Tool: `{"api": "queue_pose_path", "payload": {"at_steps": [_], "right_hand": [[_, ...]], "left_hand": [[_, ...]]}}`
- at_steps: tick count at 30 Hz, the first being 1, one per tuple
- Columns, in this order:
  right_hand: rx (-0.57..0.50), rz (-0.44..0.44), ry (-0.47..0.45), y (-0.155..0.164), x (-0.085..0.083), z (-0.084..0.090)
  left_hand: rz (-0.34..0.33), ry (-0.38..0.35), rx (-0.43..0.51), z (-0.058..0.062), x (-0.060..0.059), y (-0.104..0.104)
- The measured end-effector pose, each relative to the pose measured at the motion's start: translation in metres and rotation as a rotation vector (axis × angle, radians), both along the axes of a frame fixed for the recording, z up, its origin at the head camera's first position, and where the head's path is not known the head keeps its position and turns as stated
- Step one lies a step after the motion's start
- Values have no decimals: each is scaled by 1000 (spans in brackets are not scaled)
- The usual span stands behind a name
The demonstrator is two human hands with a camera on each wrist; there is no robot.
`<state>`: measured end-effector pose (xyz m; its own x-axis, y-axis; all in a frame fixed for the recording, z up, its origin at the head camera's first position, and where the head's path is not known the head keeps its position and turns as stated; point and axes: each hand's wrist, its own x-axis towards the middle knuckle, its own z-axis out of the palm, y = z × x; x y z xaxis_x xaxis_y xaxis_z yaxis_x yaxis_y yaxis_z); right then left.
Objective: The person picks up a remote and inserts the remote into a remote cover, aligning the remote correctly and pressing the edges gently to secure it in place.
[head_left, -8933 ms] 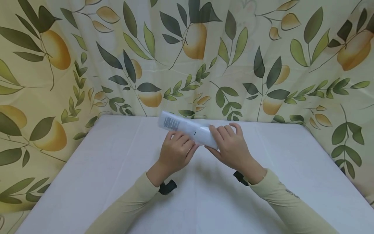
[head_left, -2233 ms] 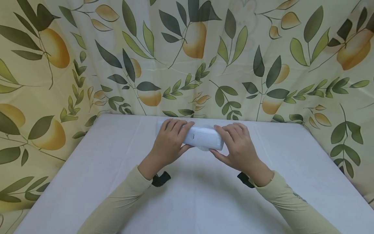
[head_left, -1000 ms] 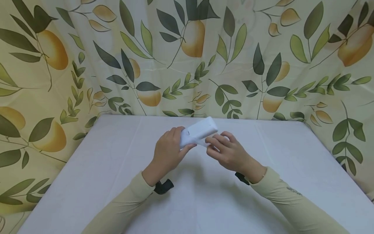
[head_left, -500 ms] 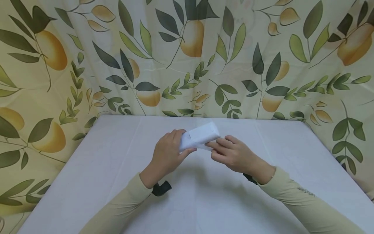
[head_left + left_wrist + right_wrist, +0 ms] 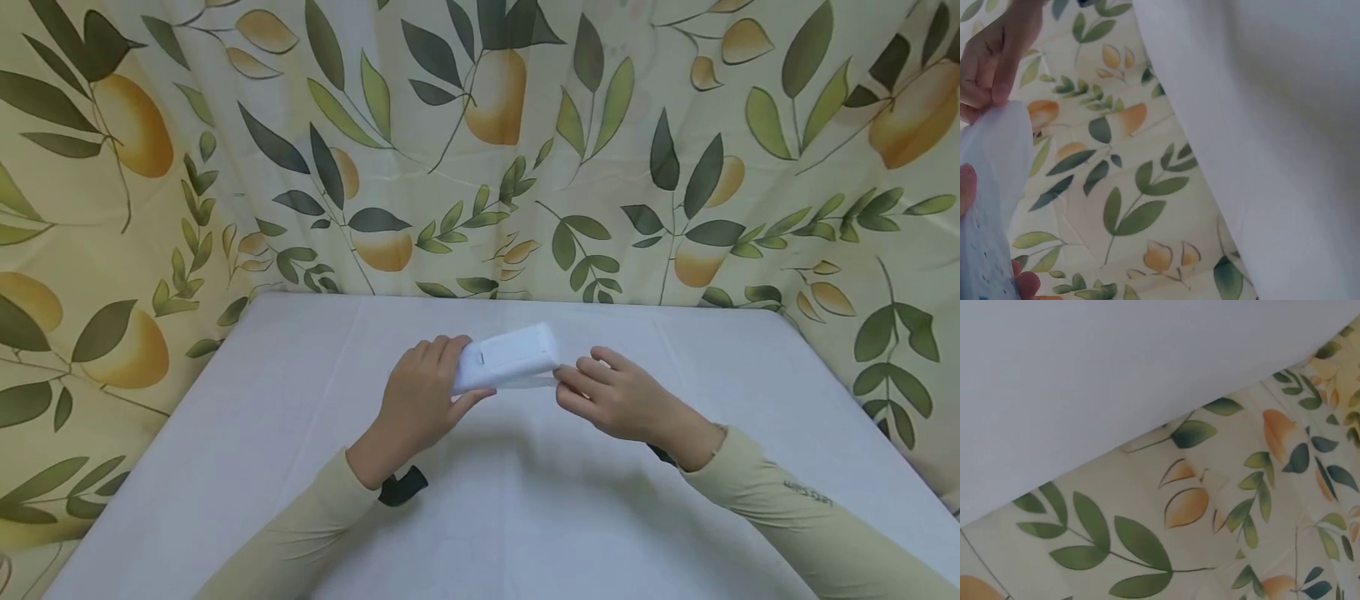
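Observation:
A white, slab-shaped object with rounded edges and a small dark mark [image 5: 516,350] is held above the table, tilted slightly up to the right. My left hand [image 5: 420,387] grips its left end, thumb below and fingers over the top. Around the object is a translucent plastic bag [image 5: 997,150], bearing small print lower down in the left wrist view. My right hand [image 5: 618,398] pinches the bag's loose end at the right and draws it out taut. In the left wrist view, the right hand's fingertips [image 5: 1000,94] meet on the plastic. The right wrist view shows neither hand.
The table [image 5: 495,517] has a white cover. Behind and beside it hangs a curtain [image 5: 480,192] printed with fruit and leaves. Black straps [image 5: 402,486] sit at both wrists, under pale sleeves [image 5: 780,492].
My right hand has moved right, stretching the bag's end away from the white object. That object has lowered and levelled out. Longer ago, both hands gripped it and the printed end pointed left.

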<state>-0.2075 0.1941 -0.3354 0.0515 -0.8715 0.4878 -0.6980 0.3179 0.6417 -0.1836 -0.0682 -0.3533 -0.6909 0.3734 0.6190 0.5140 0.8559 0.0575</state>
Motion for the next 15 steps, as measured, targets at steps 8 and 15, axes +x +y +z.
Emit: {"api": "queue_pose_path", "payload": {"at_steps": [8,15], "right_hand": [[20,-4,-48,10,-2,-5],[19,18,-51,14,-7,-2]], "left_hand": [[-24,80,-96,-7,3,-8],[-56,93,-98,-8,6,-11]]}}
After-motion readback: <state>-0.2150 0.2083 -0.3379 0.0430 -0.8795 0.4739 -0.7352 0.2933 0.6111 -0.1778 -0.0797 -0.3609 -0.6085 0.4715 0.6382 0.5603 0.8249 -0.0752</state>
